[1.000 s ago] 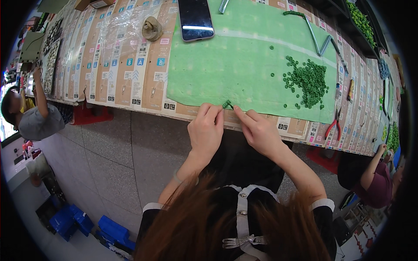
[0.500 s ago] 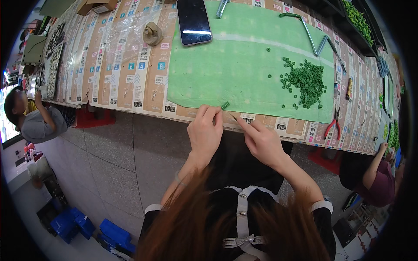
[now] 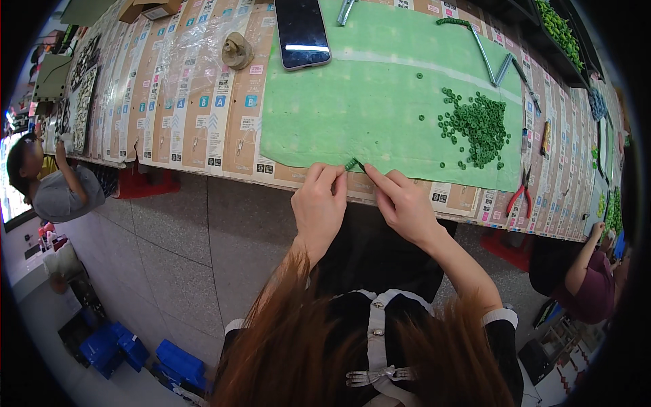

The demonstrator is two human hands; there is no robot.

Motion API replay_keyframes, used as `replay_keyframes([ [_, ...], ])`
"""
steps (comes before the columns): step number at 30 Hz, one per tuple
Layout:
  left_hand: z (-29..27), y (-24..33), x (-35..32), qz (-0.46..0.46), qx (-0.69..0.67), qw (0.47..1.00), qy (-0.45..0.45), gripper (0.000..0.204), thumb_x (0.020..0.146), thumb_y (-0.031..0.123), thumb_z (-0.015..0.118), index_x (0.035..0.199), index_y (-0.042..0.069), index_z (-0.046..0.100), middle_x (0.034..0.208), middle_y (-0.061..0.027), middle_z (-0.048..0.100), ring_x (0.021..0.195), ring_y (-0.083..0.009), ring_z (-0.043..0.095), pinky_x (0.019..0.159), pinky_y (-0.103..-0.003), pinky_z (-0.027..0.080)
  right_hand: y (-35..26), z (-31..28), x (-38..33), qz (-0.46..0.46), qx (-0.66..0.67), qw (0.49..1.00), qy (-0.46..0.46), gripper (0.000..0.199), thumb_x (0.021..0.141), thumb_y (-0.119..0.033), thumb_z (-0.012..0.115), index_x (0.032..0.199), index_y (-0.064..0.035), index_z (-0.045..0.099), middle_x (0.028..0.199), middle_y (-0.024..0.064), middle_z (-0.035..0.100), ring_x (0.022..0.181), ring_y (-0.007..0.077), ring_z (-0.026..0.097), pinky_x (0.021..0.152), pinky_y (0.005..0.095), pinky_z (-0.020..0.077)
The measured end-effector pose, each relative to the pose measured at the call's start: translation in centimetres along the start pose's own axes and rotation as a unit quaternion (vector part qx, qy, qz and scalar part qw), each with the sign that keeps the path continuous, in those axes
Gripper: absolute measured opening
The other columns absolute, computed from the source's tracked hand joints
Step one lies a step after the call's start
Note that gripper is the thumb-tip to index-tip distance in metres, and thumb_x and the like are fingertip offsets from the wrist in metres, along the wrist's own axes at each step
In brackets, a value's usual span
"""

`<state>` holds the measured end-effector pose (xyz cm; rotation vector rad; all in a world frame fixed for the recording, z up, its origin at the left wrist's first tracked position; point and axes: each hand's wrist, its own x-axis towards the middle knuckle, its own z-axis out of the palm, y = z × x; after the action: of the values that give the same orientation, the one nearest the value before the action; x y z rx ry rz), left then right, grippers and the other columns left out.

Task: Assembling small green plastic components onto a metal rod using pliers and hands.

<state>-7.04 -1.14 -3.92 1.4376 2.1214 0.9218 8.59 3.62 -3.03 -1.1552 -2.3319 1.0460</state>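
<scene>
Over the front edge of the green mat (image 3: 325, 108), my left hand (image 3: 319, 207) is closed in a pinch. A short stack of small green rings (image 3: 350, 164) sticks out from its fingertips. What runs through the rings, if anything, is too small to tell. My right hand (image 3: 407, 209) pinches a thin dark pointed piece (image 3: 360, 163), whose tip meets or nearly meets the stack. Its exact kind cannot be made out. To the right on the mat lies a loose pile of the same green rings (image 3: 480, 129), with a few scattered around it.
A phone (image 3: 302, 34) lies at the mat's far left, beside a brown lump (image 3: 237, 51). Metal rods (image 3: 483, 57), red-handled pliers (image 3: 521, 193) and a yellow tube (image 3: 545, 138) lie to the right. Other people sit at left (image 3: 64, 186) and right (image 3: 590, 288).
My right hand has moved slightly left and up, bringing the dark piece's tip to the ring stack. My left hand has stayed nearly still.
</scene>
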Motion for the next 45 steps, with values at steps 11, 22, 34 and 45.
replay_keyframes([
  [11, -0.1, 0.4, 0.2, 0.019, 0.008, 1.0, 0.014, 0.005, 0.079, 0.007, 0.063, 0.082, 0.003, 0.061, 0.076, -0.0079, 0.056, 0.059, -0.0246, 0.059, 0.053, -0.033, 0.045, -1.5, 0.4, -0.3, -0.046, -0.219, 0.973, -0.054, 0.048, 0.074, -0.002, 0.056, 0.122, -0.0021, 0.051, 0.082, 0.0084, 0.051, 0.058, 0.0241, 0.056, 0.046, 0.0342, 0.0461],
  [22, 0.0, 0.5, 0.1, 0.021, 0.003, 1.0, 0.012, 0.006, 0.079, 0.005, 0.062, 0.083, 0.002, 0.061, 0.077, -0.0092, 0.056, 0.062, -0.0259, 0.058, 0.055, -0.033, 0.045, 0.5, 0.5, -0.2, -0.062, -0.039, 0.997, -0.004, 0.047, 0.076, -0.005, 0.057, 0.122, -0.0012, 0.048, 0.081, 0.0108, 0.053, 0.061, 0.0263, 0.058, 0.048, 0.0361, 0.047],
  [34, 0.1, 0.3, 0.0, 0.033, 0.017, 0.999, 0.013, 0.006, 0.079, 0.005, 0.062, 0.083, 0.001, 0.061, 0.078, -0.0105, 0.058, 0.064, -0.0263, 0.059, 0.057, -0.032, 0.046, -0.2, 1.4, -0.4, -0.059, -0.145, 0.988, -0.002, 0.051, 0.073, 0.0, 0.055, 0.123, 0.0003, 0.048, 0.078, 0.0105, 0.053, 0.056, 0.025, 0.055, 0.047, 0.0342, 0.0459],
  [45, -0.3, 1.2, 0.2, -0.019, 0.001, 1.0, -0.017, 0.008, 0.079, 0.005, 0.062, 0.085, -0.001, 0.062, 0.081, -0.0117, 0.059, 0.071, -0.0259, 0.059, 0.064, -0.03, 0.046, 0.6, 0.7, -0.5, -0.024, 0.064, 0.997, 0.032, 0.043, 0.079, -0.001, 0.054, 0.122, -0.0035, 0.05, 0.075, 0.0137, 0.052, 0.064, 0.0299, 0.056, 0.057, 0.038, 0.0451],
])
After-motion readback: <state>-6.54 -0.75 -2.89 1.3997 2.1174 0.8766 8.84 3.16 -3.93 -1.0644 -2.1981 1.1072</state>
